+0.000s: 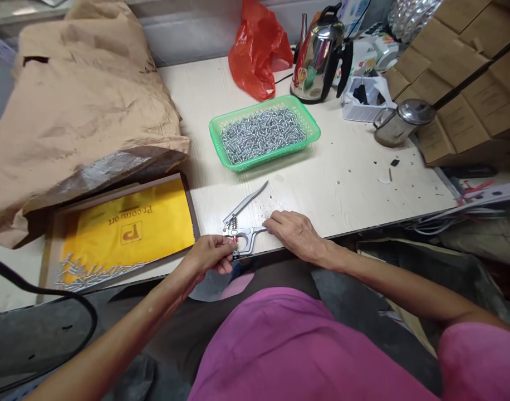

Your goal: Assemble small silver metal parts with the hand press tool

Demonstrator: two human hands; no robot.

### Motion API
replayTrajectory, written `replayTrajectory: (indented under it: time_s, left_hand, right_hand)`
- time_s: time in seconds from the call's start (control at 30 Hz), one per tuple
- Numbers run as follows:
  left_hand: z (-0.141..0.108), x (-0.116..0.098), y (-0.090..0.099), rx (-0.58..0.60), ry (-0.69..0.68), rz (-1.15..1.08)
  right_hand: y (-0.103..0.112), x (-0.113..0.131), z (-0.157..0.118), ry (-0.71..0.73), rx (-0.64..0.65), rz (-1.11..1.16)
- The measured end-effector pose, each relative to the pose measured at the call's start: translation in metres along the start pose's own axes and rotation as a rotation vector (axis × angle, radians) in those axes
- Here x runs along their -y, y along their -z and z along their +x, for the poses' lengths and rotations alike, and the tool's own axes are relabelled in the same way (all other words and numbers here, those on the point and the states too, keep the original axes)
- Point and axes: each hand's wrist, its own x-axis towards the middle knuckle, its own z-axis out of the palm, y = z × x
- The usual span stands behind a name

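pale table with green basket, red bag, kettle, pliers

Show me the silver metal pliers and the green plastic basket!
Silver metal pliers (245,204), head view: on the raised upper handle.
Green plastic basket (275,155), head view: on the front rim.

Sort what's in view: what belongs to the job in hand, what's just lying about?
Likely for the job:
grey hand tool, touched by left hand and right hand
metal pieces in green basket
yellow-lined box

Apparently lying about:
red bag
kettle
lidded jug
white basket
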Motion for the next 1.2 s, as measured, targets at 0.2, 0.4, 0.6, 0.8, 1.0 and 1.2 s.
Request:
replayTrajectory:
  time_s: [0.2,0.4,0.6,0.8,1.0,1.2]
  left_hand:
    - [0.002,0.005,0.000,-0.023,-0.037,-0.008]
    - [0.001,0.007,-0.001,-0.011,-0.039,-0.019]
    - [0.000,0.006,-0.003,-0.046,-0.039,-0.003]
    - [0.000,0.006,-0.005,-0.065,-0.027,-0.011]
    - [-0.005,0.010,-0.007,-0.147,-0.006,0.105]
    - [-0.016,0.008,-0.021,-0.560,-0.626,0.850]
  right_hand:
    - [0.006,-0.003,0.000,-0.019,0.047,0.047]
    - [0.024,-0.022,0.024,0.037,0.040,0.037]
    - [0.026,-0.042,0.056,0.146,0.190,0.008]
    - [0.029,-0.040,0.062,0.178,0.179,-0.051]
    - [0.033,-0.026,0.049,0.139,0.178,-0.049]
    - [0.031,-0.018,0.044,0.078,0.168,-0.039]
